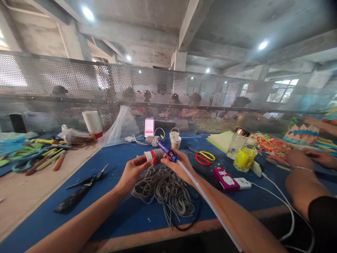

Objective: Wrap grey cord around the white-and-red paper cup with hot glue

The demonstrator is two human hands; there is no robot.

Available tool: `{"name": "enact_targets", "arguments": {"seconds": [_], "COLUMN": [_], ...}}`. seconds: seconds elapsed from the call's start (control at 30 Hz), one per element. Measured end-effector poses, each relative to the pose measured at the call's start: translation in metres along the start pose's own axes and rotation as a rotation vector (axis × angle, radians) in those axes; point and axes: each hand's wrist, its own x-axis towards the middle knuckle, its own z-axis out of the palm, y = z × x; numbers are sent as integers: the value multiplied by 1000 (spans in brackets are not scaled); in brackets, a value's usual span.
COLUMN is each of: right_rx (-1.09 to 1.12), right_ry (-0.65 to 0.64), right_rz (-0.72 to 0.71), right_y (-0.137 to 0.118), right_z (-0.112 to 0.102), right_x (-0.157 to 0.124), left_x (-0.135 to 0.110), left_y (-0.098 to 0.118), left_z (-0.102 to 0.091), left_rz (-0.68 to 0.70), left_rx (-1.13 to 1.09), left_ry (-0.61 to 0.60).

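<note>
My left hand [133,172] is closed around the rim end of a white and red paper cup [150,157], which lies on its side. Grey cord [158,154] is wound around part of the cup. In my right hand [183,165] is a blue hot glue gun [166,148], its nozzle pointing away, near the wound cord. A long translucent glue stick [207,200] sticks out of its back end, over my right forearm. Below both hands lies a loose heap of grey cord [168,189] on the blue table mat [105,211].
Black scissors [81,189] lie left, red-and-yellow scissors [204,156] right. Beyond are a small cup [175,139], a phone [149,127] and stacked paper cups [92,123]. A power strip [226,178], yellow bottle [245,156] and glass jar [235,144] stand near a co-worker's arm [300,182].
</note>
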Motion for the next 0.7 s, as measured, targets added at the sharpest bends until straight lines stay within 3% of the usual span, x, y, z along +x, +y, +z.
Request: {"name": "enact_targets", "arguments": {"seconds": [0.3, 0.7], "right_rx": [-95, -115], "right_ry": [59, -233], "right_rz": [-89, -287], "right_y": [-5, -17], "right_z": [-4, -7], "right_x": [-1, -9], "left_x": [2, -3], "left_y": [-2, -7], "left_z": [0, 8], "left_rz": [-14, 36], "left_rx": [-41, 77], "left_ry": [-1, -121]}}
